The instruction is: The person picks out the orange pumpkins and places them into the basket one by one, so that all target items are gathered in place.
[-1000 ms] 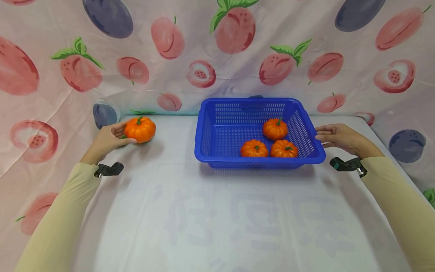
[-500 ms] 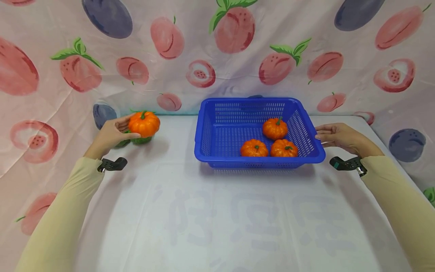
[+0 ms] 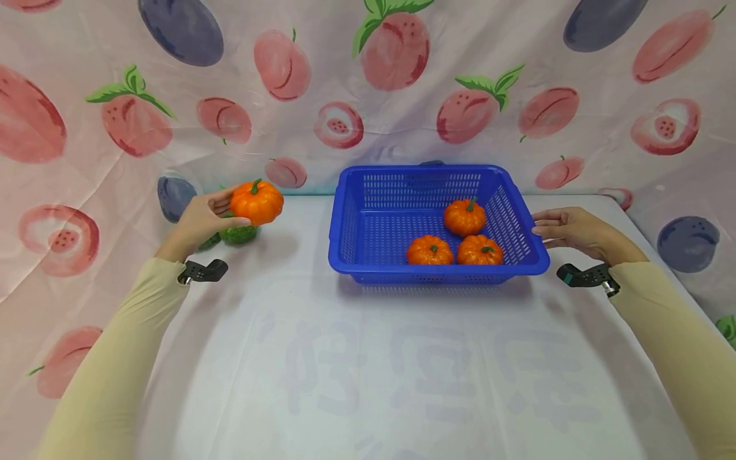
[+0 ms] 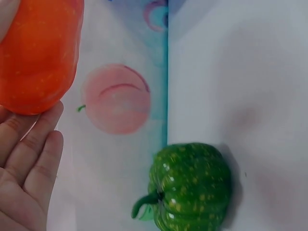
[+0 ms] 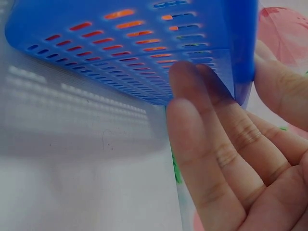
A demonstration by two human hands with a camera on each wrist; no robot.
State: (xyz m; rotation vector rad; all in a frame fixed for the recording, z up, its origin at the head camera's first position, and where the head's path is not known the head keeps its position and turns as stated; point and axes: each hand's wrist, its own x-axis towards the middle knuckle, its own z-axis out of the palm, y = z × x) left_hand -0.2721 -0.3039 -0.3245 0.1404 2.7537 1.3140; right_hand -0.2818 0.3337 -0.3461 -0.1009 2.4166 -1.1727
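Observation:
My left hand [image 3: 198, 220] holds a small orange pumpkin [image 3: 257, 202] with a green stem, raised above the table at the left. Beneath it lies a green speckled pumpkin [image 4: 192, 187], partly hidden by the hand in the head view. Another dark green thing [image 3: 209, 241] shows just beside the wrist, mostly covered. On the right, my right hand [image 3: 575, 230] holds the rim of a blue plastic basket [image 3: 439, 271], thumb [image 5: 281, 89] against the rim and fingers [image 5: 207, 144] under it along the slotted wall. Inside the basket sit three orange pumpkins [image 3: 464, 218], toward its right side.
A white-covered table [image 3: 368, 364] lies under everything, with faint marks showing through its cloth. Behind it hangs a peach-patterned cloth [image 3: 230, 83], which also runs along the left and right sides. The basket stands close to the back edge.
My left hand has lifted the orange pumpkin and carried it to the right, uncovering the green pumpkin below. The right hand and the basket have stayed in place.

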